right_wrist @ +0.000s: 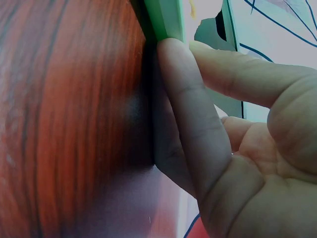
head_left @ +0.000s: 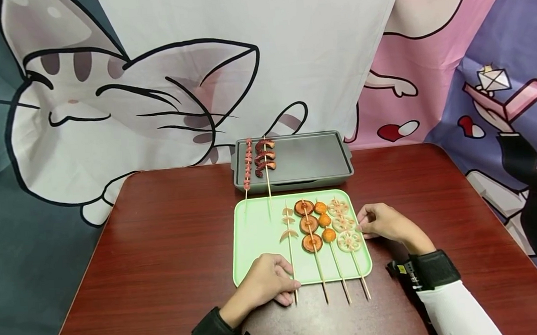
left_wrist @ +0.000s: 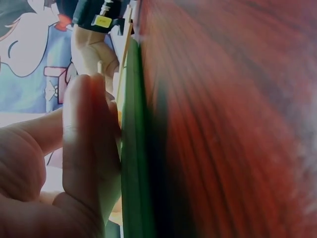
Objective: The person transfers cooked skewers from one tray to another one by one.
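A light green tray lies mid-table with a pale-slice skewer, a mushroom skewer, an orange-ball skewer and a lotus-root skewer. My left hand sits at the tray's front edge, thumb and fingers pinching the stick of the pale-slice skewer. In the left wrist view the fingers lie against the green rim, and a stick tip pokes out above them. My right hand rests at the tray's right rim beside the lotus skewer, its fingers touching the green edge and holding nothing.
Behind the tray a grey grill pan holds a small-sausage skewer and a red curled-piece skewer at its left end. The dark red table reaches out to both sides. A cartoon-cat cloth hangs behind.
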The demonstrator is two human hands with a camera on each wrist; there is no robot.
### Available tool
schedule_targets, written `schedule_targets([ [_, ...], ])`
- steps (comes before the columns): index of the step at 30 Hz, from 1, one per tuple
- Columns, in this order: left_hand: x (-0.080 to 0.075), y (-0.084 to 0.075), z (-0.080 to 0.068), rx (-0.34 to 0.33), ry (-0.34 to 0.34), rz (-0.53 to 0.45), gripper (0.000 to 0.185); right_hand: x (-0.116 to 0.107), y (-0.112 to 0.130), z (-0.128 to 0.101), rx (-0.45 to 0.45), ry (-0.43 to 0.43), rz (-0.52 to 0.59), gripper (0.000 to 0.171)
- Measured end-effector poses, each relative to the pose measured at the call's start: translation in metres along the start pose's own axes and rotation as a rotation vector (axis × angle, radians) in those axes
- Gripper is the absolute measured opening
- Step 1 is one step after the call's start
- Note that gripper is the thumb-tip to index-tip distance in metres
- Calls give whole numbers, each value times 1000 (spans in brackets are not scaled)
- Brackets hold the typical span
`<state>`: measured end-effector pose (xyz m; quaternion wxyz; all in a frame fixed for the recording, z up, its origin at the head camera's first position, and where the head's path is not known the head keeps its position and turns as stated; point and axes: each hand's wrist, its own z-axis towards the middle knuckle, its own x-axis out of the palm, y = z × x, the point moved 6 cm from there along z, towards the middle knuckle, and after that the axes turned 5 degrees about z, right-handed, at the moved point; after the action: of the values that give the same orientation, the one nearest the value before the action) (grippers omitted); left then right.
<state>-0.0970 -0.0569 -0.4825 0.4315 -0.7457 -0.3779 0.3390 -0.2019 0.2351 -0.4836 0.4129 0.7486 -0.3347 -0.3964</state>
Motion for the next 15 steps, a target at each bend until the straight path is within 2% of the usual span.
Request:
schedule_targets([
  [9, -2, -2, 2, -10, 19, 33, 22, 0, -1, -1, 12, -2, 2, 16],
  [15, -15, -7, 1, 54, -10, 33, 26, 0, -1, -1, 4, 2, 4, 15],
])
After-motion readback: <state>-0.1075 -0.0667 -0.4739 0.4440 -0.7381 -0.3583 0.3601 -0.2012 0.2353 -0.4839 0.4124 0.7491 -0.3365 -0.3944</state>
